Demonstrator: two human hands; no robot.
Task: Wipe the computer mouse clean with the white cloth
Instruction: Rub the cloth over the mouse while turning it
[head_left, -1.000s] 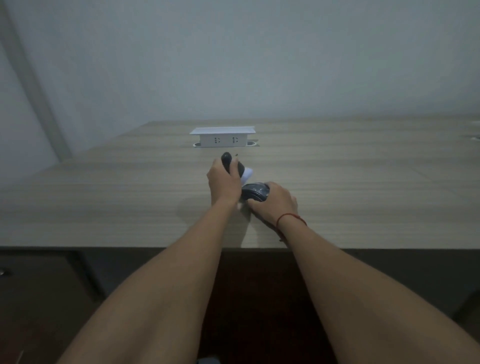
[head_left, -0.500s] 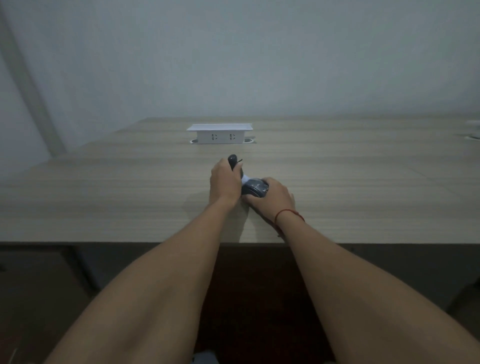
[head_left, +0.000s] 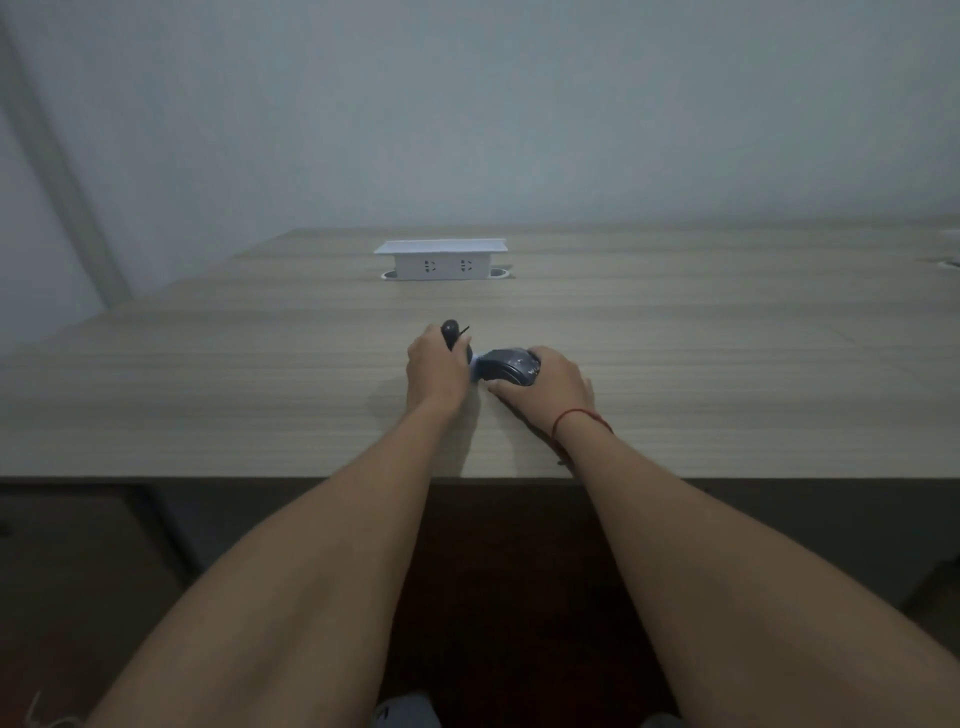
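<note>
A dark computer mouse (head_left: 510, 367) lies under the fingers of my right hand (head_left: 550, 387), which grips it on the wooden desk (head_left: 701, 374). My left hand (head_left: 435, 370) is closed around a small dark rounded object (head_left: 450, 331) that sticks up above the fist; a thin black piece juts from it. Only a pale sliver of the white cloth (head_left: 475, 368) shows between the two hands, just left of the mouse. The remainder of the cloth is hidden.
A white pop-up socket box (head_left: 440, 260) stands at the back middle of the desk. The desk's front edge (head_left: 208, 477) runs just under my forearms. A small object lies at the far right edge (head_left: 949, 264).
The white cloth showed plainly beyond my hands a second ago; now only a sliver shows. More of the mouse is exposed at my right fingertips. Both hands stay close together.
</note>
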